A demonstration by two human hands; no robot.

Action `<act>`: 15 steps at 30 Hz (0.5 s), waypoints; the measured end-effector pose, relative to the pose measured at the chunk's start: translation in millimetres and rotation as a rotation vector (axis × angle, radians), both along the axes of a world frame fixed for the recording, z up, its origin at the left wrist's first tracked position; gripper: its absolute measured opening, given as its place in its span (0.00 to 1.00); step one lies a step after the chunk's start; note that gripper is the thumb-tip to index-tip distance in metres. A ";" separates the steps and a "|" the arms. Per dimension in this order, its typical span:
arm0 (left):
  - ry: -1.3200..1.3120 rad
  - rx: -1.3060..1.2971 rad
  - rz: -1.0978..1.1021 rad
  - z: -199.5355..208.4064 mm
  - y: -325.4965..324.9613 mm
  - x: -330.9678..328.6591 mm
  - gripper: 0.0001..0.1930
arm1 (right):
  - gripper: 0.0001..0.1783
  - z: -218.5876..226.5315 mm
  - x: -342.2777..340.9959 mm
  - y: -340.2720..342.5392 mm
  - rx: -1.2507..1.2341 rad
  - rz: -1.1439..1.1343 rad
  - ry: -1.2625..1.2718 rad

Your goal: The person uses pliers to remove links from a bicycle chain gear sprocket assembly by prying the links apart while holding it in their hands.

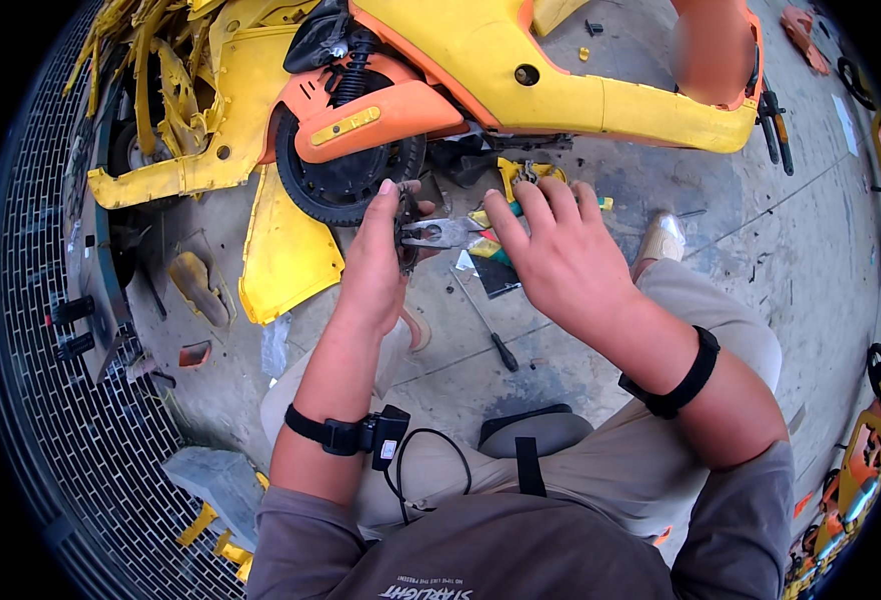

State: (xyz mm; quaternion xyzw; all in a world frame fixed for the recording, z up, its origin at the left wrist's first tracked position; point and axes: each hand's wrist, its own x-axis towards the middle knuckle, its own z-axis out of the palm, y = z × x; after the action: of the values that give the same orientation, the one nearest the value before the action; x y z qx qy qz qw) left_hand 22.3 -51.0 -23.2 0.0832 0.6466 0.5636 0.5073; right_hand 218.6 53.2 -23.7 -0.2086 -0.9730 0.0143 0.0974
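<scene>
Two hands [461, 260], steel pliers [441, 233], dark part [406, 240]

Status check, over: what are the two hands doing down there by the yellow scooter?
Left hand grips a small dark part. Right hand works pliers, nose on that part. Scooter rear wheel just beyond; screwdriver on floor below.

1. only one view is given, taken from the left of two fisheye cameras worn on the person's head.
2. it is aimed steeply down and forward at the yellow and orange scooter [481, 70], which is seen close, across the upper part.
3. below the scooter, both forearms are seen entering from the lower edge, at near range.
4. straight lines around the scooter, such as the grating [51, 330] to its left, are bent toward the dark round rim.
</scene>
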 end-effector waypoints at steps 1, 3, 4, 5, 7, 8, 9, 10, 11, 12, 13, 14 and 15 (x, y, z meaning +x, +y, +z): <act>0.001 0.000 -0.002 -0.9 0.3 0.2 0.26 | 0.28 0.7 0.3 -0.6 0.000 -0.006 -0.004; 0.010 -0.011 -0.003 -1.1 1.4 1.6 0.26 | 0.27 1.3 0.9 -1.6 -0.002 -0.020 -0.012; 0.015 -0.017 -0.004 -1.1 1.9 2.4 0.26 | 0.27 1.0 1.2 -1.5 -0.013 -0.016 -0.015; 0.014 -0.016 0.000 -1.3 1.4 2.7 0.26 | 0.27 1.1 0.7 -1.4 -0.022 -0.010 -0.020; 0.011 -0.013 0.008 -1.9 0.5 3.1 0.26 | 0.27 0.1 0.5 -1.0 -0.038 0.002 -0.023; 0.011 -0.014 0.012 -3.2 1.2 3.7 0.26 | 0.27 -1.7 1.2 -0.1 -0.044 0.005 -0.020; 0.011 -0.016 0.015 -5.6 1.6 4.2 0.26 | 0.27 -2.9 1.9 0.5 -0.050 0.009 -0.017; 0.011 -0.017 0.019 -7.4 2.0 4.6 0.26 | 0.27 -3.1 2.3 0.9 -0.049 0.010 -0.014; 0.016 -0.016 0.020 -7.9 2.2 5.3 0.26 | 0.26 -2.8 2.7 1.1 -0.046 0.012 -0.011; 0.021 -0.014 0.022 -7.9 2.2 6.0 0.26 | 0.26 -2.3 2.9 1.4 -0.044 0.014 -0.008; 0.026 -0.013 0.024 -7.8 2.4 6.5 0.26 | 0.26 -1.7 3.1 1.8 -0.035 0.015 -0.004; 0.031 -0.016 0.026 -8.8 3.0 7.2 0.26 | 0.26 -2.0 3.4 1.9 -0.025 0.014 -0.003; 0.036 -0.019 0.028 -9.6 3.6 7.9 0.26 | 0.26 -2.1 3.9 2.2 -0.015 0.014 -0.001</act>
State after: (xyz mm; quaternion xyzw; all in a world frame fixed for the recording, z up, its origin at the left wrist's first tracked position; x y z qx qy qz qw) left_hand 30.2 -47.4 -32.8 0.0793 0.6621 0.5630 0.4883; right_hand 222.4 55.4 -25.9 -0.2028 -0.9744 0.0223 0.0950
